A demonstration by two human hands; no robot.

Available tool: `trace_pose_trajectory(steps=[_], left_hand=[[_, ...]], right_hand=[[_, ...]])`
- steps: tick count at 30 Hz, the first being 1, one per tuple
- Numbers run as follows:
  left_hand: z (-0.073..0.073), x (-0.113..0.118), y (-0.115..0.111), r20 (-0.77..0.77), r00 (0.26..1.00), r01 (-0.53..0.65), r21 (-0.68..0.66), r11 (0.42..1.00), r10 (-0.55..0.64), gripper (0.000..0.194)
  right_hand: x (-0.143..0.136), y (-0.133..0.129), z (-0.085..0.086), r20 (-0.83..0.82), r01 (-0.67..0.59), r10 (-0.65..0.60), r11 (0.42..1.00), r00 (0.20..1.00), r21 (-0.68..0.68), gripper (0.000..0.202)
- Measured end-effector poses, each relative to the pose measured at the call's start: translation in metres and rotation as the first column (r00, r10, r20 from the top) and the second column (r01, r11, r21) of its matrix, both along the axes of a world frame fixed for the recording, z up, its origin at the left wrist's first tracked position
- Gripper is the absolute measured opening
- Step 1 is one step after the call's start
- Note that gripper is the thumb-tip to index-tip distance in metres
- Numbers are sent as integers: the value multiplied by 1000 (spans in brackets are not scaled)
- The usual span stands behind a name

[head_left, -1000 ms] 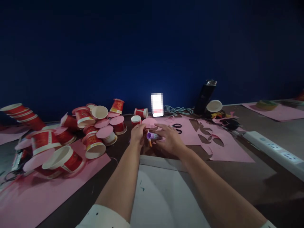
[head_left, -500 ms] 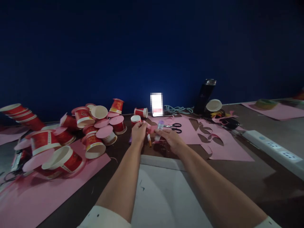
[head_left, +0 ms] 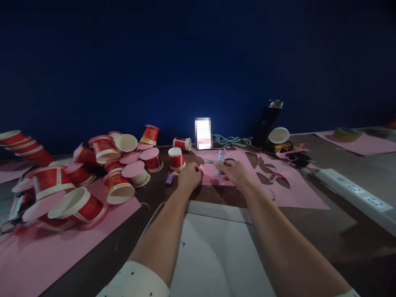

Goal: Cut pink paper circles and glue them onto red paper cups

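Observation:
My right hand [head_left: 233, 171] is closed around a glue stick [head_left: 220, 159], a clear tube with a purple end, held upright over pink paper. My left hand [head_left: 189, 177] is closed in a pinch near the table, with a small bit of pink paper [head_left: 201, 167] showing at the fingertips; most of it is hidden. Just left of that hand lies a purple cap [head_left: 169, 180]. A red paper cup [head_left: 176, 159] stands behind it. Scissors [head_left: 229, 160] lie on the pink sheet, partly covered by my right hand.
Several red paper cups with pink discs [head_left: 120, 187] crowd the left side on a pink sheet [head_left: 93, 243]. A cut pink sheet [head_left: 300, 198], a power strip [head_left: 355, 192] and a dark bottle [head_left: 269, 123] are on the right. A bright screen [head_left: 203, 134] stands at the back.
Both hands have moved right, the right one taking the glue stick along. The red cup and purple cap behind my left hand show more fully. An orange-and-white stick between the hands is now hidden.

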State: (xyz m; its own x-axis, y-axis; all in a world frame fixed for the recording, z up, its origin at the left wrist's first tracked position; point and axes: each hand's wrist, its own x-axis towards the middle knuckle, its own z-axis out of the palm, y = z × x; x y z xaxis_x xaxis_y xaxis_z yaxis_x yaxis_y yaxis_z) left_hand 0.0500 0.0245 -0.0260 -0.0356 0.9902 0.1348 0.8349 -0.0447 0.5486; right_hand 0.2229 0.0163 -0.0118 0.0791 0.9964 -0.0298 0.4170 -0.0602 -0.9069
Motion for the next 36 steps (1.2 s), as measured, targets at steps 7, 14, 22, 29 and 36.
trace_pose_trajectory(steps=[7,14,22,29,36], left_hand=[[-4,-1,4,59,998,37,3,999,-37,18],[-5,-4,4,11,996,85,21,996,-86,22],[-4,-4,2,4,995,104,25,994,-104,28],[-1,-3,1,-45,994,100,19,995,-99,29],[3,-3,-1,-78,991,106,-19,994,-107,21]], right_hand=[[-10,-5,3,112,-69,48,979,993,190,38],[-17,-6,-8,295,-124,52,965,954,229,25],[-21,-7,-10,366,-229,132,945,921,234,23],[-21,-6,-13,459,-272,160,944,874,188,18],[-18,-8,-4,580,-275,148,951,801,138,15]])
